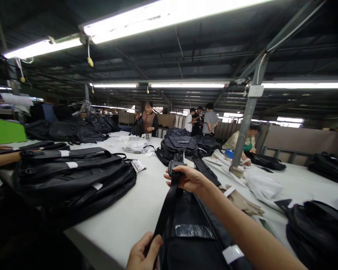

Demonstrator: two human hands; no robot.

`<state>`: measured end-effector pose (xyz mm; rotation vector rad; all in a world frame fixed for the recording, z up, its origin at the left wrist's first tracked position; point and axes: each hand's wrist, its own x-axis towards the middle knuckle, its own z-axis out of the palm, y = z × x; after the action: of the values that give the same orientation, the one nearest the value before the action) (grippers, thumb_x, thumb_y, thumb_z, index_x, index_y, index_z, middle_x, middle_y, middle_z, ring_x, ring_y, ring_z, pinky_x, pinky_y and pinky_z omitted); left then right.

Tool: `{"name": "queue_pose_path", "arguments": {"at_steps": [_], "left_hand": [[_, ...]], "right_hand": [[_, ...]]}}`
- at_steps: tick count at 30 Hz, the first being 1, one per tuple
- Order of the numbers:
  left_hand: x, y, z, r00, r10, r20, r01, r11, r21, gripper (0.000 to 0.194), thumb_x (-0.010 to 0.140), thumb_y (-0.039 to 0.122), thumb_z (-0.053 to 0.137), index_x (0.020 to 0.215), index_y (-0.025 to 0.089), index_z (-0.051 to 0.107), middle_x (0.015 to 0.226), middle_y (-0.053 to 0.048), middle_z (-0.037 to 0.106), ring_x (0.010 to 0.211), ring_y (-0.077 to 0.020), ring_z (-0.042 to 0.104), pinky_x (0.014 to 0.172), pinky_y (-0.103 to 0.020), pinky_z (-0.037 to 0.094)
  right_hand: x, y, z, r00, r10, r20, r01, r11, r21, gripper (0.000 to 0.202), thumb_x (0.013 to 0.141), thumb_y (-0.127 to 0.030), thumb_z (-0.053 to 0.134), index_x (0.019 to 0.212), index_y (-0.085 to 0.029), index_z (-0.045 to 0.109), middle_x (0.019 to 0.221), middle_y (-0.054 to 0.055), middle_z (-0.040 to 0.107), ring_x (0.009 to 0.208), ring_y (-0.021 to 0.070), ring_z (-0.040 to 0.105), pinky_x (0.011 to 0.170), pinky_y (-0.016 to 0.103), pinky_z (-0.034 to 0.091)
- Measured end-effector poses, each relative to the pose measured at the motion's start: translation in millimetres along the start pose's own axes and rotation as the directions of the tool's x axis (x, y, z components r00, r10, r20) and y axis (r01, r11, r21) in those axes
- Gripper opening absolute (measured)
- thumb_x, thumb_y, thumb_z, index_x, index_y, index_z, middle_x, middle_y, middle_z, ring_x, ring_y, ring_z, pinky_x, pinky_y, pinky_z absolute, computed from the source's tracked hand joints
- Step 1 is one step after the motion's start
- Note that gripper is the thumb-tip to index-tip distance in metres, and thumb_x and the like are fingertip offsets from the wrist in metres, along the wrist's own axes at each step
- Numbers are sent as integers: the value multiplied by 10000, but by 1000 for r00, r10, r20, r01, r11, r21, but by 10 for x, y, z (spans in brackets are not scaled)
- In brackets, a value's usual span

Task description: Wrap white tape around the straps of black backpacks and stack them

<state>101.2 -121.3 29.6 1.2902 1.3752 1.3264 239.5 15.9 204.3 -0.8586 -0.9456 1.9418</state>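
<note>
A black backpack [194,210] lies on the white table in front of me, with a strip of shiny clear film across it. My left hand [145,252], at the bottom of the view, is closed on the backpack's black strap [166,213]. Farther up, my right hand [187,178] grips the strap's far end by a dark buckle or pad [175,168]. The strap runs taut between both hands, raised along the backpack's left side. A white wrap [232,254] sits around another strap at the lower right.
Stacked black backpacks [76,176] lie at left, where another person's arm [2,159] reaches in. More backpacks [180,142] stand ahead beside clear plastic bags [138,145]. A metal post [246,123] rises at right, near a seated person [242,142] and a dark bag [318,232].
</note>
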Motion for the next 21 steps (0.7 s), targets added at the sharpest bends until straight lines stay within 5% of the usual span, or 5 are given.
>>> {"name": "queue_pose_path", "arguments": {"at_steps": [4, 7, 13, 16, 21], "left_hand": [[65, -67, 71, 946, 99, 309, -56, 988, -145, 504, 730, 637, 498, 658, 149, 601, 779, -44, 556, 739, -151, 509, 658, -234, 396], [51, -201, 201, 873, 36, 487, 77, 974, -211, 509, 729, 623, 521, 796, 130, 630, 740, -42, 593, 689, -139, 510, 644, -241, 377], [-64, -401, 381, 936, -168, 310, 300, 841, -450, 443, 597, 518, 721, 803, 166, 547, 693, -2, 595, 647, -130, 552, 627, -241, 417], [47, -223, 294, 939, -108, 326, 282, 784, -553, 569, 520, 471, 781, 937, 215, 489, 973, -60, 617, 839, -211, 608, 760, -327, 453], [563, 548, 250, 963, 31, 268, 112, 859, -499, 902, 618, 557, 695, 1320, 217, 242, 1254, -176, 487, 1059, -254, 551, 914, -371, 395]], "right_hand": [[-170, -89, 57, 998, 39, 47, -39, 999, -8, 83, 787, -70, 518, 857, -59, 560, 799, 132, 658, 749, 191, 661, 595, 263, 557], [-286, -114, 20, 999, 36, 39, -34, 998, -55, 78, 750, -39, 569, 827, -51, 562, 799, 140, 659, 736, 180, 657, 614, 243, 559], [-317, -84, -186, 995, -66, -81, 53, 987, -150, 101, 734, 24, 540, 793, -56, 555, 756, 111, 657, 762, 207, 654, 714, 408, 559], [-298, -82, -238, 995, -60, -79, 48, 989, -137, 118, 739, 20, 533, 822, -63, 546, 774, 102, 655, 781, 226, 656, 761, 519, 516], [-296, -51, -212, 995, -72, -69, 60, 986, -154, 123, 732, 22, 526, 818, -57, 564, 728, 93, 656, 723, 199, 657, 727, 380, 528]]}}
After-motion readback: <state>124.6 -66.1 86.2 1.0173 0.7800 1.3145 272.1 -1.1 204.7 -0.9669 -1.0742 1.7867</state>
